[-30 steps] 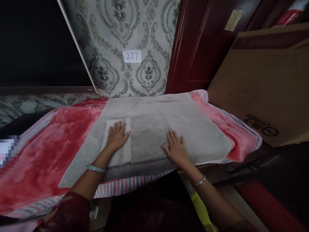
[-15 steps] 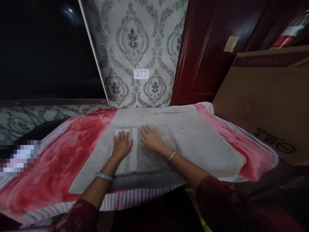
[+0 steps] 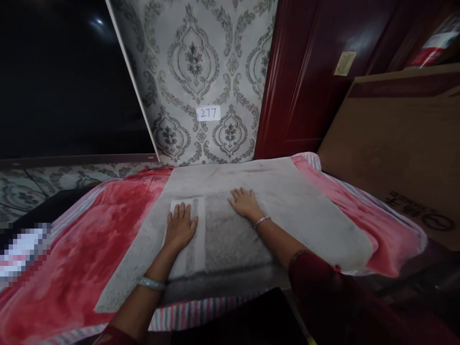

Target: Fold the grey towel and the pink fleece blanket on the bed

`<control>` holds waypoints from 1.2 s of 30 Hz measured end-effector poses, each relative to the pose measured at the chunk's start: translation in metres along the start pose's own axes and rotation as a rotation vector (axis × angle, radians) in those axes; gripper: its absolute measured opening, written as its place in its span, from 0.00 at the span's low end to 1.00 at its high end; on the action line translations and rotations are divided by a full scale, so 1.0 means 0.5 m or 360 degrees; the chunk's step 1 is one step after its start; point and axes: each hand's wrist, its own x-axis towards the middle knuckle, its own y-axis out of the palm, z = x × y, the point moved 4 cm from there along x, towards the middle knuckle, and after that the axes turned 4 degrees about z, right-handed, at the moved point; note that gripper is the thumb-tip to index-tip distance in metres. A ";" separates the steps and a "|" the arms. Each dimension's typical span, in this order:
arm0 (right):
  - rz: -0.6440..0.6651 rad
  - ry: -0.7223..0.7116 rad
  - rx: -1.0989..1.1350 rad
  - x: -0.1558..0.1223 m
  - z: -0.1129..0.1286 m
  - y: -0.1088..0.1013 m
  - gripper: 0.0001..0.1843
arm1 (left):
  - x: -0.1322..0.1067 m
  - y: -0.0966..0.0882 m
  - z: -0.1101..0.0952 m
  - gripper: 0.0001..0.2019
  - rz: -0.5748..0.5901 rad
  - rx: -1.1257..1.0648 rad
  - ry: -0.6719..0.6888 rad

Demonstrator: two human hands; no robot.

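Note:
A grey fuzzy cloth with white bands (image 3: 230,239), possibly a towel, lies flat on a pale grey sheet of fabric (image 3: 309,220). My left hand (image 3: 179,227) rests palm down on its banded left part, with the fingers spread. Farther right, my right hand (image 3: 246,202) is flat near the cloth's upper right part, its fingers apart. Neither hand grips anything. Under the pale sheet is a red and pink plush blanket (image 3: 93,249) with a striped edge. My forearms cover some of the cloth's near side.
A large dark screen (image 3: 64,86) stands at the left, before a patterned wall (image 3: 194,57) bearing a paper label (image 3: 208,113) marked 277. On the right are a dark red door (image 3: 305,72) and a big cardboard box (image 3: 395,143).
My right hand has slid to the right across the grey cloth, uncovering its middle. My left hand stays on the white-banded part. The view has shifted slightly.

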 end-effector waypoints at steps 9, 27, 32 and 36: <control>0.0149 0.0353 0.0077 -0.078 -0.143 0.002 0.34 | -0.003 -0.007 -0.006 0.33 0.0003 -0.0032 0.0008; 0.0087 -0.0277 -0.0039 -0.290 0.075 0.044 0.41 | -0.011 -0.011 -0.015 0.32 0.0019 -0.0053 -0.0012; 0.0102 0.0065 -0.0170 -0.285 -0.036 0.021 0.38 | -0.014 -0.015 -0.017 0.32 0.0025 -0.0062 -0.0019; 0.0007 0.0021 -0.0149 -0.230 0.000 -0.024 0.34 | -0.012 -0.010 -0.015 0.32 -0.0007 -0.0046 -0.0031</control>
